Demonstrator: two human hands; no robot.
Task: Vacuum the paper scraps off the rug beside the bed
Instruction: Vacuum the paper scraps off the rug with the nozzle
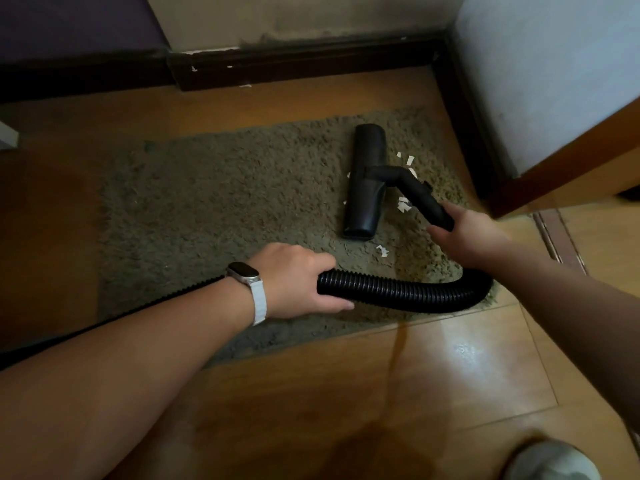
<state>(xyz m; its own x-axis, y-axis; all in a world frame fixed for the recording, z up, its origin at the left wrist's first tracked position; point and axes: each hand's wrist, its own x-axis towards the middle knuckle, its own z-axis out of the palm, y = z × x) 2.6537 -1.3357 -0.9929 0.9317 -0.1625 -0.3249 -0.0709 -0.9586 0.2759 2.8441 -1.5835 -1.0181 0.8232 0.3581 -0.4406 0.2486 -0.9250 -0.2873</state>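
We see the left hand (298, 280), w/ a white-strapped watch (244, 275) at the wrist, its grip curled round the black corrugated hose (398, 289) above the rug's near edge. The right hand (476, 237) has its grip wrapped round the rigid black tube (424, 199), which angles down to the floor nozzle (365, 181). The nozzle lies flat on the shaggy olive-brown rug (225, 202), toward its right end. White paper scraps (403, 204) lie on the rug just beside the nozzle: most on its right side by the tube, one nearer us, approx. btwn nozzle and hose, plus a few tiny bits at its left edge. The rug lies on a wood floor (346, 393). Dark baseboard (294, 64) runs beyond it, and a grey shoe (554, 462) shows at bottom right.
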